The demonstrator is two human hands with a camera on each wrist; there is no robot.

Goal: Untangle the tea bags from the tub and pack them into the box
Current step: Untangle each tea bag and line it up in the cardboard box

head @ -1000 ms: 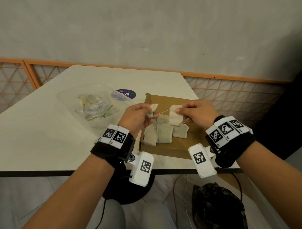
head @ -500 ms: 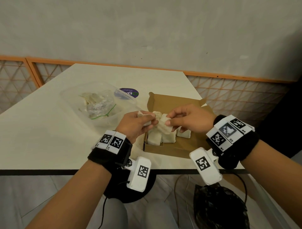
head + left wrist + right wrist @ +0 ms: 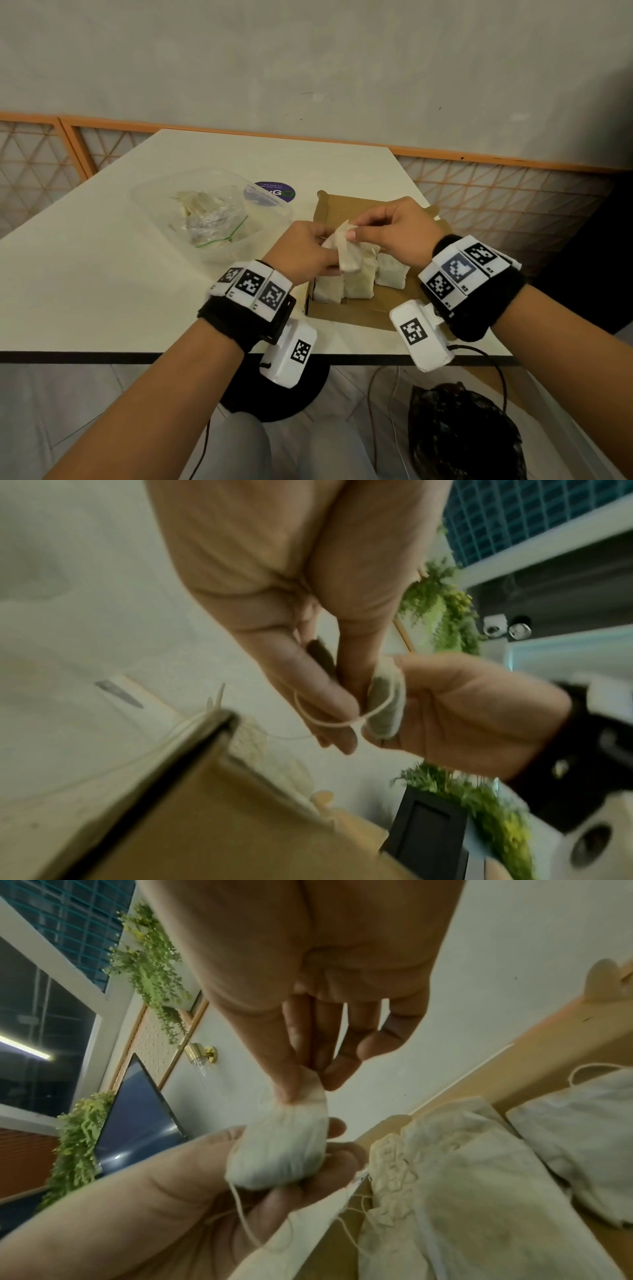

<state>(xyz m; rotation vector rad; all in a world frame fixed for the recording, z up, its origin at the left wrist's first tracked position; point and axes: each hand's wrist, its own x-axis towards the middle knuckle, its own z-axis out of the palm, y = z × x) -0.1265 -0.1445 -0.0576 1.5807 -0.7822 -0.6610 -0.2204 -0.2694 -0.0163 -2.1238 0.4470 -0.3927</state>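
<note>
The right hand (image 3: 394, 233) pinches the top end of one tea bag (image 3: 347, 250) and the left hand (image 3: 301, 251) grips its lower part, string (image 3: 329, 721) looped over the left fingers (image 3: 329, 704); this grip holds the bag above the box (image 3: 359, 315), long axis roughly upright, tilted. Three bags (image 3: 358, 282) lie in the box in one row. One tub (image 3: 209, 219) stands left of the box on the desk (image 3: 102, 274), its bags too blurred to count.

Black wristbands (image 3: 250, 318), white marker blocks (image 3: 253, 284), white wrist cameras (image 3: 423, 337).
</note>
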